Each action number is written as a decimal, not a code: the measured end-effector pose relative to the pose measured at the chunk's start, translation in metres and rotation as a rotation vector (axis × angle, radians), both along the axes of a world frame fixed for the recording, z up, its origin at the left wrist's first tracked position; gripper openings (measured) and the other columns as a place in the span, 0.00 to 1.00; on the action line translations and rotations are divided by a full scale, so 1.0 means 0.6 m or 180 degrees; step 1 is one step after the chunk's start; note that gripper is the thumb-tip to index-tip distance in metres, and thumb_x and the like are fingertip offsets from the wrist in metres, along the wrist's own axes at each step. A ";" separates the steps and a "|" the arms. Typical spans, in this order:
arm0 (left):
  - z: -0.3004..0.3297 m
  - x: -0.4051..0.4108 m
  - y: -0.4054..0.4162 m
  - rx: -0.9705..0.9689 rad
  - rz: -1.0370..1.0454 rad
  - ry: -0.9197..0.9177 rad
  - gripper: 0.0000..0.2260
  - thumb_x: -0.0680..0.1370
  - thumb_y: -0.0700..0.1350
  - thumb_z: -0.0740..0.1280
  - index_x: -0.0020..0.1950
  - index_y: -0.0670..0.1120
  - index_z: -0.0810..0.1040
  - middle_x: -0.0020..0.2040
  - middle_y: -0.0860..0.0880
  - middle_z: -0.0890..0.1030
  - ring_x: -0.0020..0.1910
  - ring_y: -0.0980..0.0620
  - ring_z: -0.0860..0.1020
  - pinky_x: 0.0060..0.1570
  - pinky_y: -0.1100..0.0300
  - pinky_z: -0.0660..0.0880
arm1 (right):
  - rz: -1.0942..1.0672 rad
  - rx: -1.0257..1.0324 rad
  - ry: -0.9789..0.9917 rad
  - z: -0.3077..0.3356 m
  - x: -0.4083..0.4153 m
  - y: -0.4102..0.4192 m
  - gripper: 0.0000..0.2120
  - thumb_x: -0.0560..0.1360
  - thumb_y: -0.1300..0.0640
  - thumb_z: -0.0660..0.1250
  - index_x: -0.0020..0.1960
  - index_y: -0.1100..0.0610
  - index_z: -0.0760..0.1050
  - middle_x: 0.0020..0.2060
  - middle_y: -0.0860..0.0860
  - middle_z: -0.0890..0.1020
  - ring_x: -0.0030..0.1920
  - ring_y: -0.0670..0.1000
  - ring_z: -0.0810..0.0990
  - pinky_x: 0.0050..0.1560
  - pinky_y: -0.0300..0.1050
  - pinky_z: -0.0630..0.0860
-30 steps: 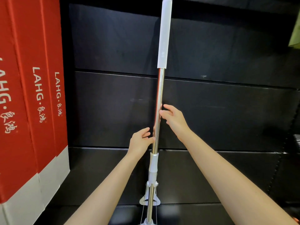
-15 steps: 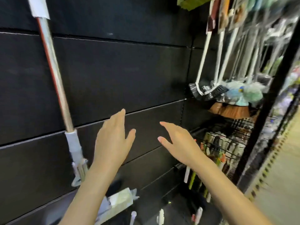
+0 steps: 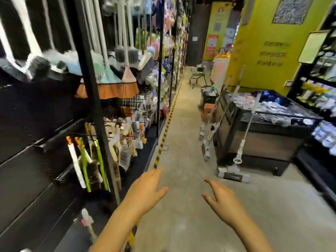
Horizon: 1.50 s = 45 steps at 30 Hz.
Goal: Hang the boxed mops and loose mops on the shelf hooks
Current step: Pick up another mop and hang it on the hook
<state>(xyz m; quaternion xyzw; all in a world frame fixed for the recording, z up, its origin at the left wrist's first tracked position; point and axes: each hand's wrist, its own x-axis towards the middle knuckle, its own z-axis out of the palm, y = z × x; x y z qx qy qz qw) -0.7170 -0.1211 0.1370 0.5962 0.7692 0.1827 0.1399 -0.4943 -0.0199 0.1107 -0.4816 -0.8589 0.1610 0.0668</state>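
Both hands are held out low over the aisle floor and hold nothing. My left hand [image 3: 147, 190] has its fingers straight, and my right hand [image 3: 221, 200] has them relaxed and spread. A loose mop [image 3: 241, 142] with a metal pole leans against the dark display bin [image 3: 260, 142] at the right, its flat head on the floor. Two more loose mops [image 3: 211, 128] lean on the bin's left corner. The black shelf wall [image 3: 27, 170] is at my left. The view is blurred.
Brooms and brushes [image 3: 109, 88] hang on the rack at the left, with small brushes below. A yellow-black floor stripe [image 3: 167, 124] runs along the shelf base. A trolley [image 3: 198, 75] stands far down the aisle, and a yellow wall [image 3: 263, 51] rises behind the bin.
Both hands let go of the mop pole hanging on the black wall. The view swung right, from the wall to the aisle and the mops leaning on the bin.
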 end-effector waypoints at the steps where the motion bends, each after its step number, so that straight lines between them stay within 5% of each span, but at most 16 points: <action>1: -0.017 0.036 0.037 -0.0080 -0.0094 -0.0149 0.31 0.78 0.58 0.63 0.77 0.53 0.55 0.76 0.52 0.63 0.73 0.51 0.64 0.68 0.55 0.65 | -0.0162 -0.0102 0.0048 -0.015 0.047 0.016 0.24 0.79 0.46 0.59 0.73 0.51 0.61 0.70 0.50 0.71 0.68 0.52 0.70 0.65 0.45 0.67; 8: -0.096 0.201 0.195 -0.0529 -0.0431 -0.0915 0.27 0.78 0.54 0.65 0.75 0.51 0.62 0.71 0.51 0.71 0.67 0.54 0.71 0.64 0.61 0.68 | -0.0827 -0.0423 0.0256 -0.076 0.256 0.113 0.23 0.79 0.48 0.61 0.71 0.53 0.66 0.69 0.50 0.73 0.68 0.49 0.70 0.65 0.41 0.66; 12: -0.118 0.218 0.270 -0.0550 -0.0213 -0.1118 0.24 0.77 0.50 0.67 0.72 0.49 0.67 0.65 0.51 0.76 0.60 0.56 0.74 0.56 0.65 0.69 | -0.0857 -0.0552 0.0371 -0.096 0.283 0.203 0.21 0.79 0.48 0.61 0.70 0.54 0.68 0.67 0.50 0.74 0.67 0.49 0.72 0.64 0.41 0.67; 17: -0.136 0.205 0.401 -0.0618 0.0134 -0.1228 0.22 0.76 0.48 0.68 0.70 0.47 0.70 0.63 0.49 0.78 0.59 0.53 0.76 0.59 0.60 0.71 | -0.0842 -0.0562 0.0597 -0.095 0.287 0.351 0.21 0.79 0.48 0.61 0.70 0.53 0.68 0.67 0.49 0.75 0.66 0.49 0.73 0.62 0.40 0.67; 34: -0.134 0.442 1.109 -0.0687 -0.0658 -0.1479 0.20 0.77 0.50 0.66 0.69 0.51 0.70 0.62 0.53 0.77 0.58 0.55 0.75 0.55 0.64 0.69 | -0.1740 -0.1130 0.0880 -0.150 0.484 0.900 0.18 0.79 0.49 0.62 0.68 0.51 0.70 0.64 0.46 0.76 0.64 0.45 0.73 0.56 0.34 0.66; 40: -0.155 0.485 1.291 -0.0717 -0.0272 -0.1651 0.17 0.77 0.48 0.67 0.66 0.50 0.73 0.56 0.54 0.78 0.53 0.56 0.76 0.49 0.67 0.68 | -0.1500 -0.1226 0.0900 -0.154 0.521 1.148 0.18 0.79 0.49 0.61 0.68 0.51 0.70 0.66 0.46 0.75 0.65 0.46 0.72 0.63 0.40 0.68; 45: -0.153 0.484 1.417 -0.0664 0.0346 -0.1784 0.19 0.77 0.45 0.68 0.68 0.47 0.72 0.61 0.47 0.79 0.57 0.51 0.76 0.57 0.59 0.71 | -0.1175 -0.1146 0.0904 -0.126 0.532 1.348 0.19 0.79 0.48 0.60 0.69 0.50 0.69 0.65 0.45 0.75 0.64 0.45 0.73 0.57 0.38 0.67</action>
